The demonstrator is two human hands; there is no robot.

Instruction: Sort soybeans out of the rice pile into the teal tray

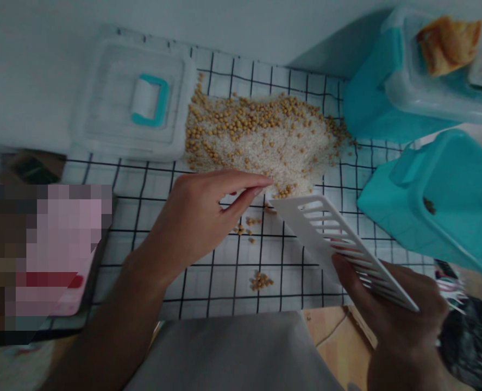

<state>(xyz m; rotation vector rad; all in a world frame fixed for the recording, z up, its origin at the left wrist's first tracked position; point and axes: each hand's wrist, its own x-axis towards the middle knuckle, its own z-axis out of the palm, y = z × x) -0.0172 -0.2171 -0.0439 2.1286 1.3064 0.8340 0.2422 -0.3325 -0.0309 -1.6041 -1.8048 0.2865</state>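
Note:
A heap of white rice mixed with soybeans (261, 138) lies on a white cloth with a black grid (224, 255). My left hand (200, 217) hovers at the heap's near edge, thumb and fingers pinched together; whether a bean is between them I cannot make out. My right hand (399, 320) grips a white slotted plastic scoop (338, 244), its front edge touching the heap's lower right. A few loose soybeans (260, 281) are scattered on the cloth between my hands.
A clear lidded box with a teal handle (135, 103) sits left of the heap. Two teal containers (440, 201) (412, 76) stand on the right, the far one under a clear lid. A pink object lies at left, a dark bag at bottom right.

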